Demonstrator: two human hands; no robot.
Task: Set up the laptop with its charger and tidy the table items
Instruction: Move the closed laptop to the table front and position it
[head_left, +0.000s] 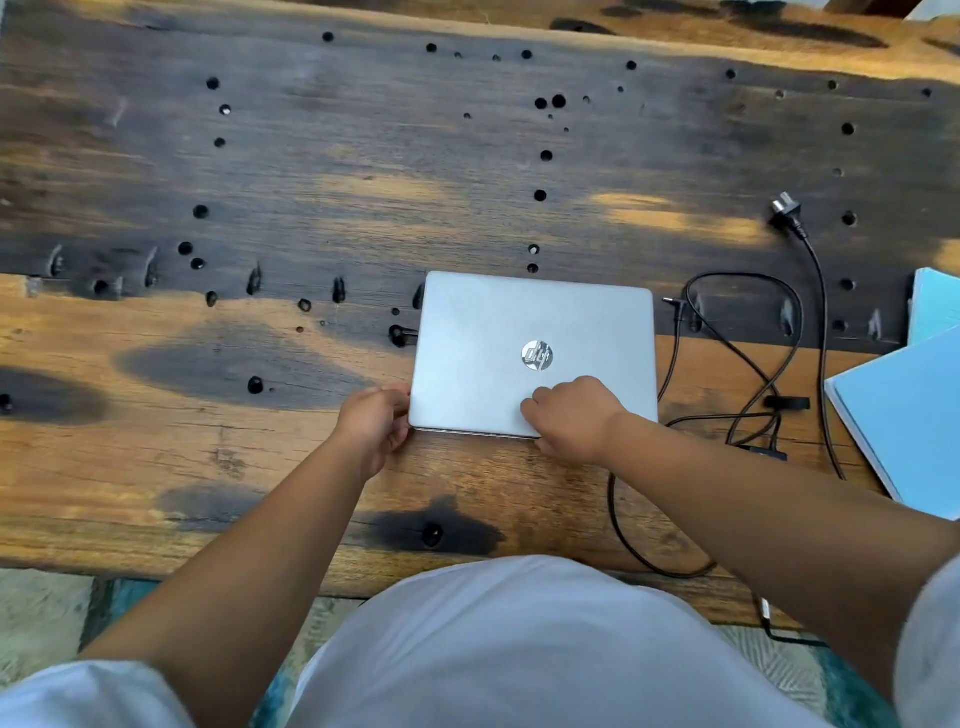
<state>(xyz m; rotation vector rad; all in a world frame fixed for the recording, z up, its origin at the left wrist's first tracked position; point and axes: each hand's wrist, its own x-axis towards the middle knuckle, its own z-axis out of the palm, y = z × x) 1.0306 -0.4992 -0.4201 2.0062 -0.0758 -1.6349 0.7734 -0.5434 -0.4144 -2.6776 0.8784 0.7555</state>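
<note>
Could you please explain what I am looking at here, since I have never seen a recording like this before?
There is no machine here: a person wears a camera on the head, so the single picture looks down over their arms at a wooden table. In the middle lies a closed silver HP laptop. The left hand holds its near left corner; the right hand grips its near edge, fingers on the lid. To the right lies the black charger cable, loose and tangled, its wall plug lying on the table and its small tip not in the laptop. Light blue books sit at the right edge.
</note>
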